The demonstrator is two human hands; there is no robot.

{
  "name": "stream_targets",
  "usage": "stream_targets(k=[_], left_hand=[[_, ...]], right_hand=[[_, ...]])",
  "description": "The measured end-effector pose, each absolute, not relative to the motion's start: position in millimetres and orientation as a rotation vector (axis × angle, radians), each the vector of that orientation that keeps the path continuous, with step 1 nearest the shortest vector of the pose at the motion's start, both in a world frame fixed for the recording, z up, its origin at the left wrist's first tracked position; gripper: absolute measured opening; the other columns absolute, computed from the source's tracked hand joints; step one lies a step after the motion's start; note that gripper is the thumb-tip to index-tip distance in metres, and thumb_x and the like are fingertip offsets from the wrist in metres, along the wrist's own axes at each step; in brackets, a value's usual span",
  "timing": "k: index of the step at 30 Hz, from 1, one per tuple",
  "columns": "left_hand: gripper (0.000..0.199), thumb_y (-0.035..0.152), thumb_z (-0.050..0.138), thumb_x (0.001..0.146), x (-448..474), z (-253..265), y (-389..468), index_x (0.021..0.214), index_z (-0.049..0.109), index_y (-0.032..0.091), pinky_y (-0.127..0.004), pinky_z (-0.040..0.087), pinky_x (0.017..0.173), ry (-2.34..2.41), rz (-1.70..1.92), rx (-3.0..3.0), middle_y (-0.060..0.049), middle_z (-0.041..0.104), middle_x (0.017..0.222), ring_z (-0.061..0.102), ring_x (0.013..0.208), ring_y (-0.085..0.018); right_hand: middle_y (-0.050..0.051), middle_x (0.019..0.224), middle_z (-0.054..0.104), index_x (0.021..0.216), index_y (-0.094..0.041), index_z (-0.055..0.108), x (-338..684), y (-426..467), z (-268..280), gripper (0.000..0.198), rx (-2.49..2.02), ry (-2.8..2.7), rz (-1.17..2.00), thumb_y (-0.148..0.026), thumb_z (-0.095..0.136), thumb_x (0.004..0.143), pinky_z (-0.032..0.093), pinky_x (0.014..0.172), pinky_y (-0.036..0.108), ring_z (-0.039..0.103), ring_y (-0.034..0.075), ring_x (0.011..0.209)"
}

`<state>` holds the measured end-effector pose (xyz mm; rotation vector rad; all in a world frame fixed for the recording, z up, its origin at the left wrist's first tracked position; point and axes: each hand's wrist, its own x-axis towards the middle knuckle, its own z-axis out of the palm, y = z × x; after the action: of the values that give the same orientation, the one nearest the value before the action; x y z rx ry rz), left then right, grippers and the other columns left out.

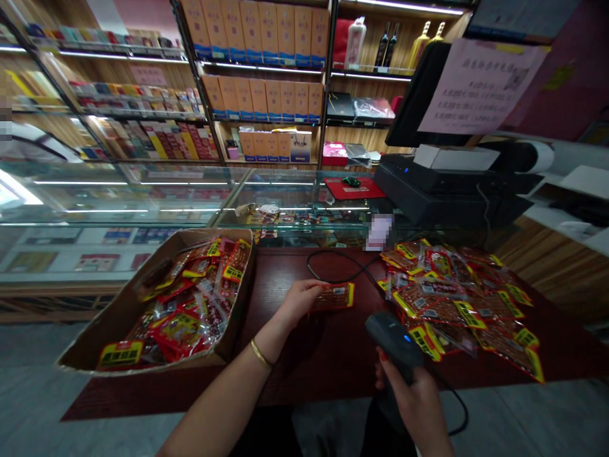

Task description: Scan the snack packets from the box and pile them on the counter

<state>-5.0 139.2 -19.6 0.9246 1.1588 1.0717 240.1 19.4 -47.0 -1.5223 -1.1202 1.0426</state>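
My left hand [301,301] pinches one end of a snack packet [333,296], brown with a yellow edge, just above the dark red table. My right hand [410,387] is wrapped round the handle of a black barcode scanner [392,339] with a blue light on top. The scanner's head points toward the packet, a short way apart from it. To the right lies a heap of similar snack packets [457,298]. On the left, an open cardboard box [247,273] contains many more red, brown and yellow packets [183,327].
A black cable [328,254] loops across the table [278,266]. Behind stand a glass display counter [228,197], a red mouse pad [333,187] and a monitor [413,95] with a paper sheet. Shelves of boxes [266,98] line the wall. A person's white sleeve [40,143] shows at far left.
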Motion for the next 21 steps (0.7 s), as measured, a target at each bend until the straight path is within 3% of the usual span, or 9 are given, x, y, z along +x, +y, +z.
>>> stream_targets(k=[4,15,21], left_hand=[[0.027,0.03,0.071,0.072,-6,-20,140,0.092,0.081,0.014,-0.031,0.055,0.076,1.155,1.072,0.909,-0.009,0.081,0.089,0.073,0.077,-0.022],[0.028,0.025,0.066,0.071,-6,-23,140,0.091,0.081,0.011,-0.025,0.052,0.068,1.158,1.122,0.979,-0.008,0.079,0.081,0.07,0.072,-0.019],[0.03,0.029,0.068,0.072,-5,-22,139,0.094,0.08,0.013,-0.031,0.055,0.073,1.147,1.065,0.925,-0.01,0.081,0.09,0.073,0.076,-0.022]], right_hand=[[0.008,0.067,0.077,0.087,-0.015,0.079,246,18,-42,0.062,-1.554,-1.113,1.011,-0.075,0.076,0.071,0.056,0.054,0.029,0.069,0.022,0.055],[0.008,0.062,0.075,0.075,-0.019,0.076,239,13,-28,0.06,-1.562,-1.243,0.966,-0.079,0.068,0.076,0.053,0.053,0.03,0.068,0.023,0.053],[0.007,0.06,0.074,0.077,-0.02,0.076,240,14,-32,0.059,-1.586,-1.268,0.926,-0.078,0.067,0.078,0.053,0.052,0.03,0.068,0.023,0.053]])
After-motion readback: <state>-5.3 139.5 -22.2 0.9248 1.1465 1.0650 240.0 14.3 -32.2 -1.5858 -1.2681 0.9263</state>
